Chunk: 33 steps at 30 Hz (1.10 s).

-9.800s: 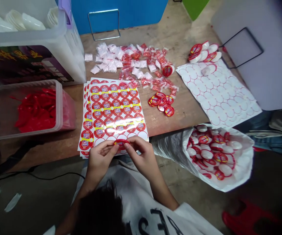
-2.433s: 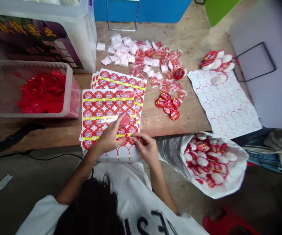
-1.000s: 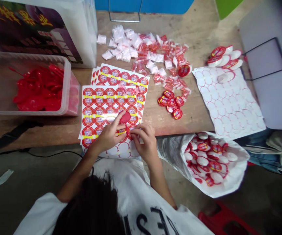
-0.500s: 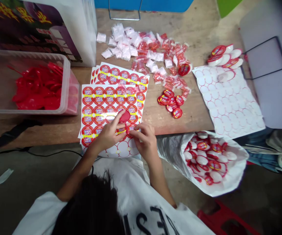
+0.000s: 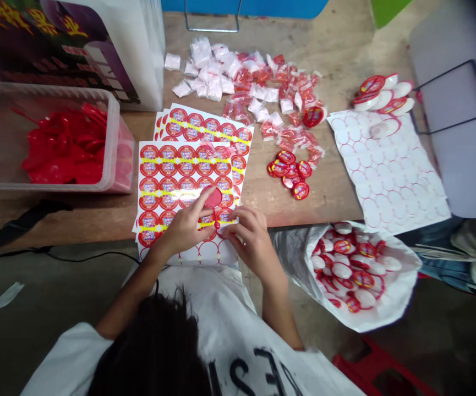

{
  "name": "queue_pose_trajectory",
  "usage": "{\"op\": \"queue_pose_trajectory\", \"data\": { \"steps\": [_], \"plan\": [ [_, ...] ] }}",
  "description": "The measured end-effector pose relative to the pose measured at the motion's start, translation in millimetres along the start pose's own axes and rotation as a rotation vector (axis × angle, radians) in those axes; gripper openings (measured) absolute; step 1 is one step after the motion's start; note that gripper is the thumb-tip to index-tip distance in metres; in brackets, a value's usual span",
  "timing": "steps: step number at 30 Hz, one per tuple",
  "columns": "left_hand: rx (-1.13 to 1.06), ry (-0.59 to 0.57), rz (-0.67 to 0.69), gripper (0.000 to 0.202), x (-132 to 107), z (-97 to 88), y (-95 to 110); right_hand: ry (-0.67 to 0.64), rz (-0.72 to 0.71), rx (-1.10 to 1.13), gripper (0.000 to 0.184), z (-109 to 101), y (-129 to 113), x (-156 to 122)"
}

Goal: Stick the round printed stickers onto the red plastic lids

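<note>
A sheet of round red stickers (image 5: 180, 176) lies on a stack at the table's front edge. My left hand (image 5: 184, 228) rests on its lower part and pinches a small red plastic piece (image 5: 213, 199) with a thin stem. My right hand (image 5: 251, 239) is closed beside it, its fingertips pinching at a sticker on the sheet's lower right rows. The two hands almost touch. The bottom rows of the sheet show bare white circles.
A clear tub of red plastic pieces (image 5: 62, 146) stands left, a big box (image 5: 97, 44) behind it. Small sachets (image 5: 254, 93) litter the back. Stickered lids (image 5: 289, 171) sit mid-table, an emptied sticker sheet (image 5: 390, 170) right, a white bag of lids (image 5: 357, 264) below the edge.
Both hands have stayed on the sheet's lower rows. My right hand has shifted slightly lower and right, its fingers working at a sticker. The red piece stays in my left hand.
</note>
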<state>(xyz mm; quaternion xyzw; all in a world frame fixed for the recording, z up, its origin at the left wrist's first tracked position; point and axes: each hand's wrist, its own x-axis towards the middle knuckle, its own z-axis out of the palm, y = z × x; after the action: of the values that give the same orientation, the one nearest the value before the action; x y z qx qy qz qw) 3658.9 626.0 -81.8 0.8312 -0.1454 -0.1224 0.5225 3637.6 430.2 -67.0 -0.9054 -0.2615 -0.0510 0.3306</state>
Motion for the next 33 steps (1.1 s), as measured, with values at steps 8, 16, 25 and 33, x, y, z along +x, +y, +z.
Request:
{"op": "queue_pose_trajectory", "data": {
  "steps": [8,16,25,33],
  "plan": [
    [-0.073,0.001,0.071,0.076,-2.5,-1.4,-5.9,0.111,0.269,0.599,0.007,-29.6,-6.7,-16.4],
    [-0.491,0.048,0.100,0.056,-3.7,-3.6,-16.3,0.430,0.517,0.806,0.026,-11.8,-11.8,5.1],
    [-0.579,0.383,0.024,0.067,1.3,9.4,-12.4,0.486,0.763,1.079,0.032,0.7,-4.0,5.0],
    [-0.262,0.208,0.045,0.031,-2.4,2.3,-13.4,0.376,0.673,1.209,0.023,3.2,-11.4,11.2]
  ]
}}
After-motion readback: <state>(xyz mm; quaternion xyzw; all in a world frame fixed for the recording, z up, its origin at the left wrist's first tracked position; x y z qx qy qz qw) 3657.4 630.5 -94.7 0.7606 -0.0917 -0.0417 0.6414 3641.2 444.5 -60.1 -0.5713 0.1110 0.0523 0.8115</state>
